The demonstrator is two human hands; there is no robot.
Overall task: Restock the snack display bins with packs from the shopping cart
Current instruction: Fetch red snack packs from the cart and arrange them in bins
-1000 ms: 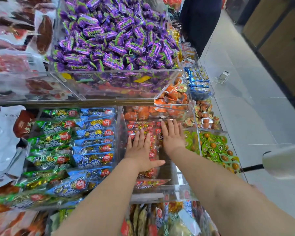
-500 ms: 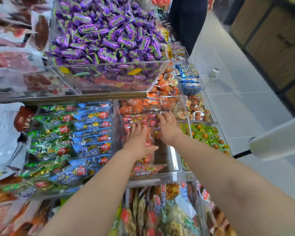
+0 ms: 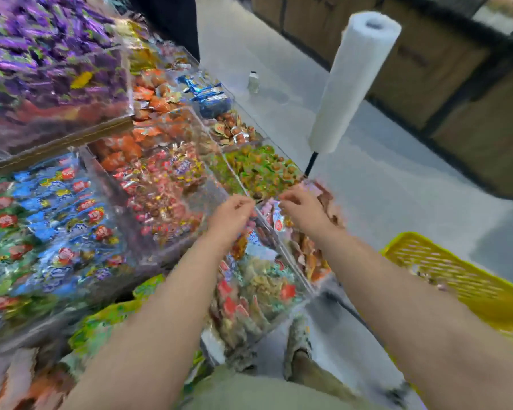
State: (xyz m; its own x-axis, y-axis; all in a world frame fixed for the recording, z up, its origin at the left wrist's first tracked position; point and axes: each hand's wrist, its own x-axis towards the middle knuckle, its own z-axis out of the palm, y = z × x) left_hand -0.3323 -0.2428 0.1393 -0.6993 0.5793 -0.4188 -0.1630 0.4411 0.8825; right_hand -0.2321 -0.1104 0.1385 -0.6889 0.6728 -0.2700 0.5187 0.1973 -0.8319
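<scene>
**Q:** At the fingertips first: what are both hands doing?

**A:** Left hand (image 3: 233, 214) has its fingers curled loosely, tips drawn toward the thumb, just above the clear divider edge (image 3: 267, 223). Right hand (image 3: 301, 210) is similarly curled, fingers bent inward. Motion blur is heavy, so whether either pinches a pack I cannot tell; neither visibly carries one.

**Q:** And just outside the hands?

**A:** Below them, toward 6 o'clock, sits a clear bin (image 3: 258, 291) of mixed red-and-green packs. At 10 o'clock from the left hand lies the bin of red-wrapped snacks (image 3: 160, 196); at 12 o'clock, the green packs (image 3: 258, 167).

**Q:** Where is the supply?

**A:** A yellow basket (image 3: 444, 273) at 4 o'clock from the right hand, probably the cart. Its contents are barely visible.

**Q:** How should this step go well?

**A:** My judgement: the hands look empty over the display, so the next useful move is toward the basket. Match wrapper to bin before dropping, lay packs flat with labels up, and keep wrists clear of the thin acrylic edges. Mind the white roll (image 3: 356, 81) on its pole at 1 o'clock when swinging right.
</scene>
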